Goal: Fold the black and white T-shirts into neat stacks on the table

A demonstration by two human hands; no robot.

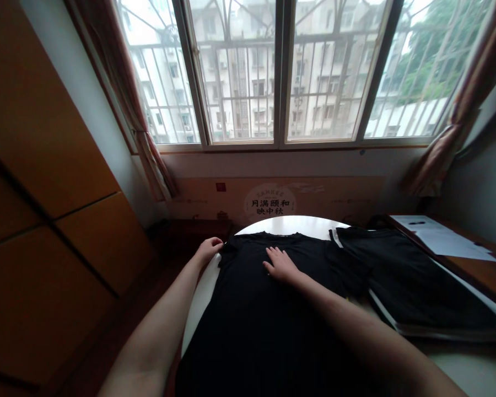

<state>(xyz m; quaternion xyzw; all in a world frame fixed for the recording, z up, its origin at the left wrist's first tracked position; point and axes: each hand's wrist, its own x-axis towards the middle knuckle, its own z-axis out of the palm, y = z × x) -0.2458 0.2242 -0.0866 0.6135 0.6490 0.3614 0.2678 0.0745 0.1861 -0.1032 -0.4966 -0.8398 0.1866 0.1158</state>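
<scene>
A black T-shirt (pixel 248 320) lies spread out on a round white table (pixel 297 221), its collar toward the window. At the shirt's left sleeve edge, my left hand (pixel 210 250) has its fingers closed on the cloth. My right hand (pixel 281 266) rests flat on the upper chest of the shirt, fingers stretched out and a little apart. The shirt's lower part runs out of view at the bottom, and my right forearm hides some of its right side.
Folded dark clothes (pixel 413 275) with white edges lie to the right. Beyond them, papers (pixel 454 242) rest on a brown wooden surface (pixel 490 270). A wooden cabinet (pixel 45 220) stands at the left. Behind the table are a printed board (pixel 334 193) and a barred window (pixel 240 82) with curtains (pixel 446 149).
</scene>
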